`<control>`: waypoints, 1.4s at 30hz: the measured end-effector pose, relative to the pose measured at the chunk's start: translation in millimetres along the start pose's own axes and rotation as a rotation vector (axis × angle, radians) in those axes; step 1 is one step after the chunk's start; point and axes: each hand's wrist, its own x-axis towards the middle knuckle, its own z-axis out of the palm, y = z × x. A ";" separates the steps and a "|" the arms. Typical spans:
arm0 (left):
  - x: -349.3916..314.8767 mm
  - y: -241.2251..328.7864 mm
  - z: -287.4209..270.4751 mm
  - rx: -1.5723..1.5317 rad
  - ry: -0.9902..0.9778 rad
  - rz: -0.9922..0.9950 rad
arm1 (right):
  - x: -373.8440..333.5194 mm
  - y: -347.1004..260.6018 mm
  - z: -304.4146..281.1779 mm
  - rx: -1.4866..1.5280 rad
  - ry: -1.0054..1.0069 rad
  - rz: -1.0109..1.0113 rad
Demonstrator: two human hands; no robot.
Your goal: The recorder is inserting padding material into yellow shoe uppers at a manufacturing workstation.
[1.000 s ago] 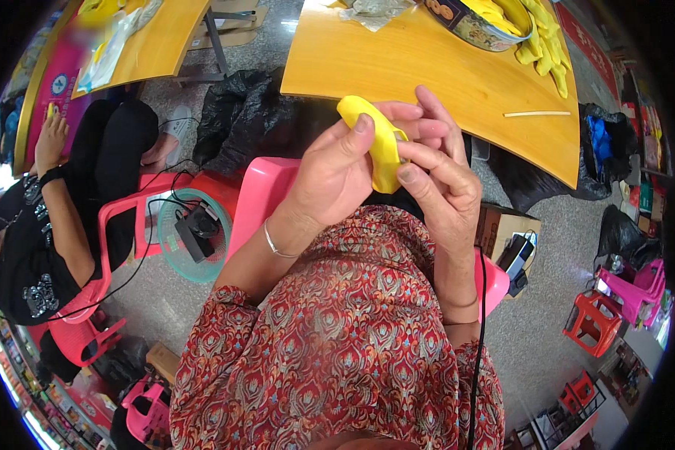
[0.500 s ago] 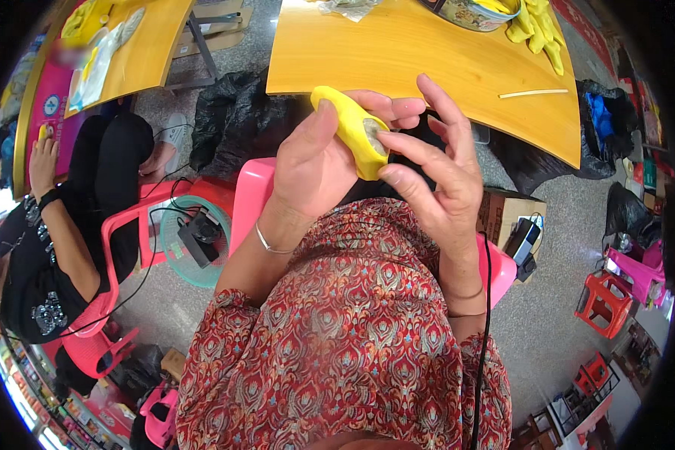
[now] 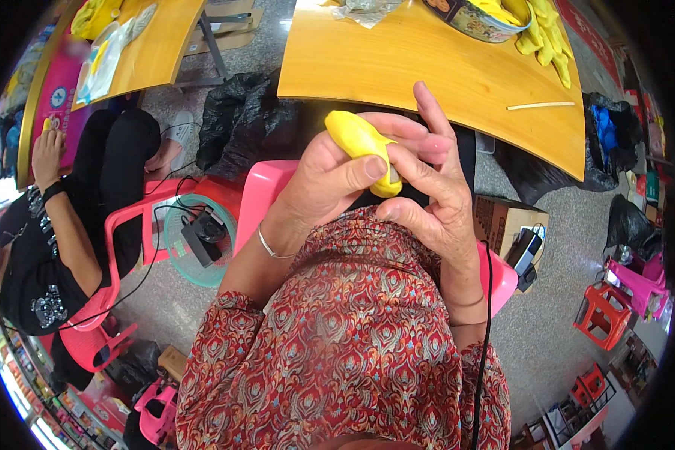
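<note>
A small stuffed yellow fabric piece [image 3: 358, 136], rounded at its upper end, is in my left hand [image 3: 319, 176]. The thumb presses on its front while the fingers pass behind it. At its lower right is a gap in the yellow cover, where a bit of greyish filling shows beside my fingers. My right hand [image 3: 446, 187] touches that side with a bent index finger. Its thumb stands off just below the piece, and another finger points up, spread from the rest. What the right fingertips do inside the gap is hidden.
Ahead stands a yellow wooden table [image 3: 427, 67] bearing a round tin [image 3: 481, 22] of yellow pieces, a pile of yellow pieces [image 3: 545, 41] and a thin pale stick [image 3: 540, 106]. At left sits another person [image 3: 60, 217] near a green basket [image 3: 195, 259]. A black cable [image 3: 484, 345] runs along my right side.
Both hands and the yellow piece have shifted slightly down and right in view. My left thumb now lies across the piece's front, and less of the greyish filling shows.
</note>
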 end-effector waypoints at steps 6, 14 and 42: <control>3.7 1.5 10.3 0.118 0.083 -0.015 | -0.5 6.8 1.5 0.077 0.024 -0.038; 9.1 -9.6 -2.6 -0.182 0.107 -0.049 | 8.2 1.9 3.3 0.323 0.135 0.182; 11.2 -4.8 -15.0 -0.231 0.076 -0.048 | 11.2 -4.2 -3.0 -0.240 0.087 0.009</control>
